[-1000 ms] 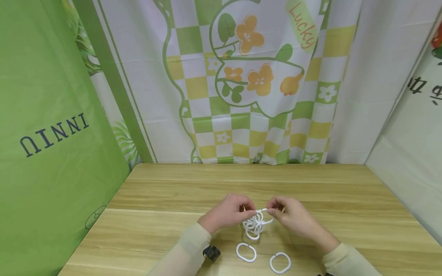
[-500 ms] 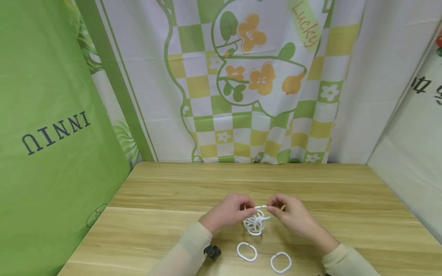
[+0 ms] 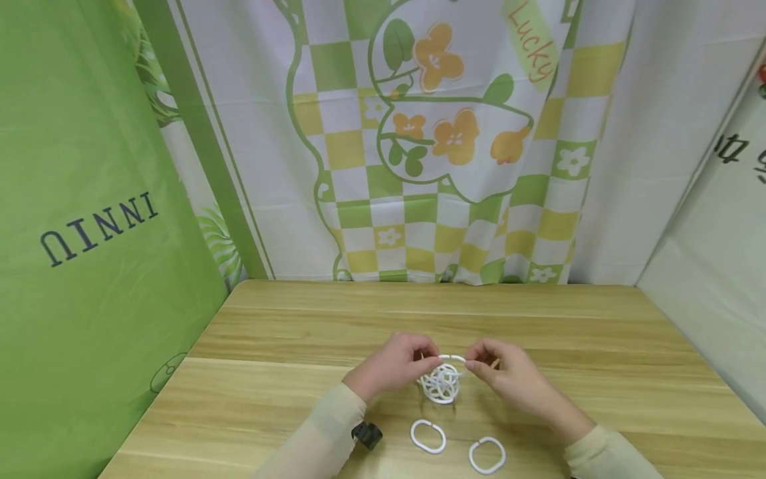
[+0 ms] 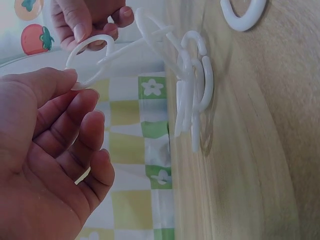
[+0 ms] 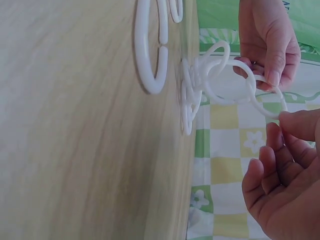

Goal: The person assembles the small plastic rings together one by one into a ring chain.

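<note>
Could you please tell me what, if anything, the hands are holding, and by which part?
A white ring: the left hand pinches it on one side, the right hand on the other.

And here's the wooden table [image 3: 311,326], pale and yellowish, grain streaking left to right, far corners rounded off! Down on it sits a tangled clump of linked white rings [image 3: 441,384], and nearer, two loose ones lie flat: a left oval ring [image 3: 413,436], a right oval ring [image 3: 471,458], apart, each with a small gap.
</note>
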### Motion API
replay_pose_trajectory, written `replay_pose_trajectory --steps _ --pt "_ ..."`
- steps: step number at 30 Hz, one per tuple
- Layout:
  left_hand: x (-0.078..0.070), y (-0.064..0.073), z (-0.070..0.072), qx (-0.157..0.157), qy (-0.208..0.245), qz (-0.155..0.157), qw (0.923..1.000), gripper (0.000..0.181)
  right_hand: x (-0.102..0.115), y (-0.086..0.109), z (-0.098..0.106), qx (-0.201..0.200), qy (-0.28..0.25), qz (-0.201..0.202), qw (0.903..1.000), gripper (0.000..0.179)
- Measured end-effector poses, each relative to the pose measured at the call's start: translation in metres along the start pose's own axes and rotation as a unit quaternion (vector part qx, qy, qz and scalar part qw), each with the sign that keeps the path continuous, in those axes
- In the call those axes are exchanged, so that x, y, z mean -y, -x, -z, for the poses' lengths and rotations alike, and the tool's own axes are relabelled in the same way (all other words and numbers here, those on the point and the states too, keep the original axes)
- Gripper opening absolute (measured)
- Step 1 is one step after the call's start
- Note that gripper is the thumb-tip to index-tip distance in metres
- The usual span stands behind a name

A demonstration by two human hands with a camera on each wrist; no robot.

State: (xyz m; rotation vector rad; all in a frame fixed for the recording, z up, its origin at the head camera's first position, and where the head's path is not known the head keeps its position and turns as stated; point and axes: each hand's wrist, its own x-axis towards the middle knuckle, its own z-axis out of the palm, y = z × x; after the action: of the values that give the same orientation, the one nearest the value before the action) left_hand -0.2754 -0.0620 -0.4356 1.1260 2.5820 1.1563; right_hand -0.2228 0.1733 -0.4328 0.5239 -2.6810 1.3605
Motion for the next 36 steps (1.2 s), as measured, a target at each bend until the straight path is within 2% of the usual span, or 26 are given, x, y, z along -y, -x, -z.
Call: replay_pose_trajectory --steps 3,9,12,19,24,29,36 --pt "0.000 0.000 0.001 -0.003 -0.003 -0.001 1.0000 0.011 -0.003 0.003 0.003 0.013 0.007 0.010 0.9998 0.006" --pt "0.000 -0.001 0.001 -0.004 -0.005 -0.004 1.0000 0.012 -0.013 0.009 0.003 0.064 0.019 0.006 0.9978 0.009" --pt "-0.001 0.000 0.001 -0.006 -0.007 -0.003 1.0000 0.012 -0.016 0.012 0.003 0.089 0.016 0.017 0.9958 0.007" --pt "-0.001 0.000 0.000 -0.011 -0.009 -0.004 0.9999 0.012 -0.022 0.020 0.005 0.170 0.020 0.041 0.9845 0.006" --pt "0.000 -0.001 0.001 -0.015 -0.014 -0.009 0.9998 0.012 -0.025 0.026 0.006 0.210 0.022 0.030 0.9771 0.007" --pt "-0.001 -0.001 0.002 -0.014 -0.021 -0.013 0.9996 0.011 -0.027 0.032 0.007 0.234 0.033 0.031 0.9711 0.011" --pt "-0.001 0.000 0.004 -0.011 -0.014 0.000 0.9998 0.011 -0.024 0.037 0.005 0.250 0.066 0.023 0.9657 0.019"
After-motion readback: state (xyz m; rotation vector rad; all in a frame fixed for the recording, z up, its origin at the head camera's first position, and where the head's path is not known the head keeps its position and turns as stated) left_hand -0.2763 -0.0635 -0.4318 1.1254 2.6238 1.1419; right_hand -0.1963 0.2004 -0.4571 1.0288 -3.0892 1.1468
